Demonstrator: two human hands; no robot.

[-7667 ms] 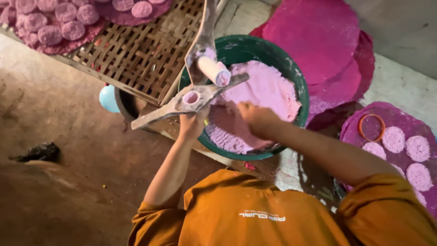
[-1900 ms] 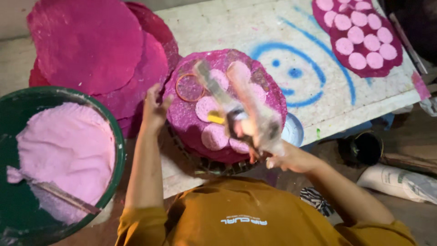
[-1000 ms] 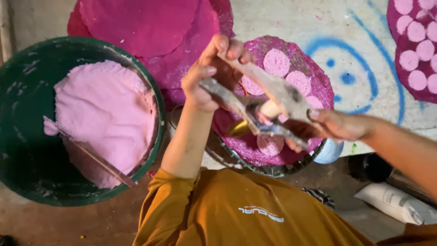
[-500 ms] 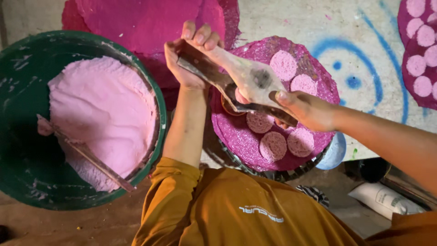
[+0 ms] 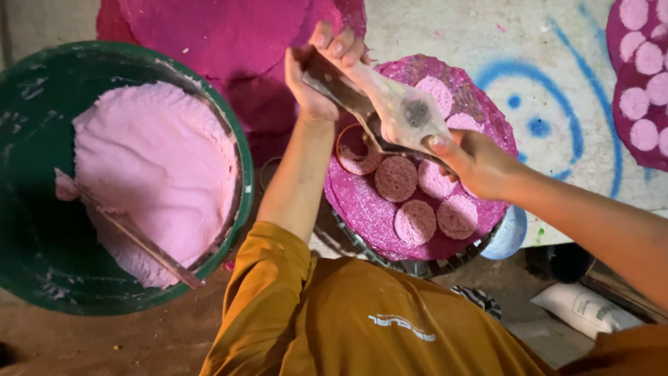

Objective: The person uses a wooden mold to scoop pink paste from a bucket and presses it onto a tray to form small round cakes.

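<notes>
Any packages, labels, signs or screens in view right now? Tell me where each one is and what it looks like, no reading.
White sack: lower right on the floor, lying on its side, soft elongated bag, white, partly cut off by the arm.
Printed mark on shirt: bottom centre, small pale lettering on orange fabric.
Blue painted drawing: upper right on the pale surface, curved blue lines and dots.
No screens.

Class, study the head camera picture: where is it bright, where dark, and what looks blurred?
Head view: light falls brightest on the pink dough and the pale painted floor; the green tub has a shadowed inner wall, and the lower right corner is dim. The metal tool between the left hand and right hand looks slightly smeared; the pink discs stay fairly sharp.
</notes>
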